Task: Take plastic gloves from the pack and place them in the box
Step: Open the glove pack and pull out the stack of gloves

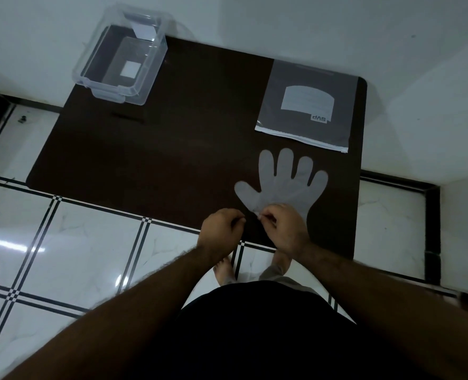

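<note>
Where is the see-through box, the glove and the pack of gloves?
clear plastic box [156, 54]: head view, on its right wall.
plastic glove [283, 187]: head view, on its palm.
pack of gloves [307, 101]: head view, on its white label.

dim, bluish light; glare on floor tiles [21, 246].

translucent whitish plastic glove [282, 185] on dark brown tabletop [172, 149] — grey flat pack [307, 105] with white label; clear plastic box [120, 53]; white floor tiles [90, 242] — black-striped borders.
</note>
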### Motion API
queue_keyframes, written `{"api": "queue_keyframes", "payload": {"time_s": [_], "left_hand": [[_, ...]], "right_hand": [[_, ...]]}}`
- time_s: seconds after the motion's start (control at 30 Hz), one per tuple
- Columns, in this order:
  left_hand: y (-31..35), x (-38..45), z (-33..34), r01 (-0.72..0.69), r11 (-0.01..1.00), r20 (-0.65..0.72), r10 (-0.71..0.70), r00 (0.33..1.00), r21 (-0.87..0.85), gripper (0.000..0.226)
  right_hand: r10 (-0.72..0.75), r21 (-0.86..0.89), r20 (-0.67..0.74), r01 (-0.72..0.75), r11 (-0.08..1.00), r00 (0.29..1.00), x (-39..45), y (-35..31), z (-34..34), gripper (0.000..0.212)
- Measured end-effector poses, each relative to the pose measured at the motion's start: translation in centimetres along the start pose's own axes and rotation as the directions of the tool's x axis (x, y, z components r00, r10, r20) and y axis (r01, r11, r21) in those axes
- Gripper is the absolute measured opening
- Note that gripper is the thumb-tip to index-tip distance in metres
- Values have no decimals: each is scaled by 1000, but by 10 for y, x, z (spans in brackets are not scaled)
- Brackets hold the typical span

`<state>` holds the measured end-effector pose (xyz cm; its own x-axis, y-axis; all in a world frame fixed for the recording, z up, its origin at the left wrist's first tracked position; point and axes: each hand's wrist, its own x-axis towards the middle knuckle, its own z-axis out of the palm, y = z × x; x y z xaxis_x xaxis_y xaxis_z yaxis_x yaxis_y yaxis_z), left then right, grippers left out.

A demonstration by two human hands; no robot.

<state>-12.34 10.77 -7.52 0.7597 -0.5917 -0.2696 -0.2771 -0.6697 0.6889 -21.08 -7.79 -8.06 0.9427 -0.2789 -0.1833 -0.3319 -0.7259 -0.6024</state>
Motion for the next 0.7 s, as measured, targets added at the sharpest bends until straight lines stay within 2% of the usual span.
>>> {"api": "queue_keyframes", "payload": {"time_s": [0.07,0.13,0.27,0.33,0.4,0.7], "left_hand": [[7,5,3,112,988,30,-109,994,-110,13],[13,11,9,236,934,57,-229,972,-267,12],[29,18,19,461,655,209,-427,880,-599,13],[34,19,20,504,523,274,-455,847,-687,15],[38,21,21,515,445,307,-460,833,-733,16],[59,23,30,488,393,297,-454,840,-780,20]], "right_hand": [[60,86,-13,-59,995,998,-1,1,-1,4],[101,156,-17,-97,983,995,-2,2,-3,4],[174,278,-39,-157,948,984,-7,6,-9,7],[213,334,-30,-191,923,977,-8,4,-10,8],[238,384,-29,-209,899,971,-8,4,-11,9],[336,515,58,-316,797,940,-11,16,-16,12]]}}
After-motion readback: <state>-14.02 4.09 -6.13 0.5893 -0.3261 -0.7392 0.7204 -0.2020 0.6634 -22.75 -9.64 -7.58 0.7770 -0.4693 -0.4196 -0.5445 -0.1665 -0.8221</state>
